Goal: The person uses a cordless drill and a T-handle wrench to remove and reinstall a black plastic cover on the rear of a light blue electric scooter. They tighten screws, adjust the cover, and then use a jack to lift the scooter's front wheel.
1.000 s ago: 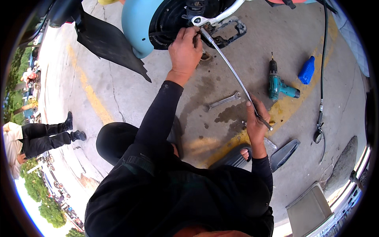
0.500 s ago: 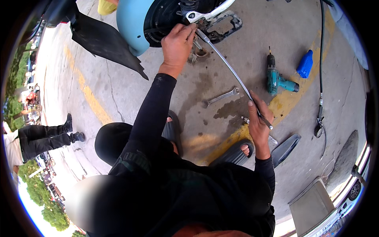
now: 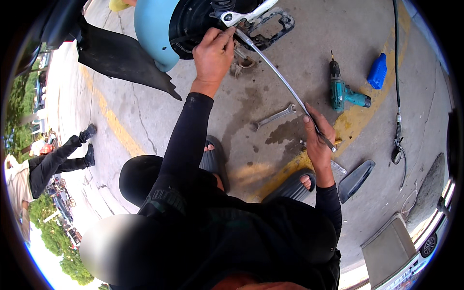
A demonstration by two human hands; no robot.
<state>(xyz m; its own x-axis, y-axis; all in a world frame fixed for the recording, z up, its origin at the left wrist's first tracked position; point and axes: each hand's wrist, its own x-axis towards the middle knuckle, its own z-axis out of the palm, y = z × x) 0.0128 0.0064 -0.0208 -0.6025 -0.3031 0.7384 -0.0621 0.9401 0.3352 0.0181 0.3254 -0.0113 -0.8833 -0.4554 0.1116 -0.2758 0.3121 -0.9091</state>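
Observation:
My left hand is closed at the head end of a long chrome socket wrench, its fingertips pressed together there. That end sits against the underside of a scooter, below a white metal arm. Its socket and whatever it fits on are hidden by my fingers. Farther down the bar, my right hand wraps the handle, thumb along the top, and the tip sticks out past it. The scooter's light blue fender and a torn black mud flap lie left of my left hand.
On the concrete lie an open-end wrench, a teal cordless drill, a blue bottle and a dark elongated tray. A black hose with a gauge runs down the right. A person stands far left.
The view has shifted slightly, so the scooter sits a little farther left and the drill farther right. Both hands keep their hold on the wrench. The person at far left has moved their legs.

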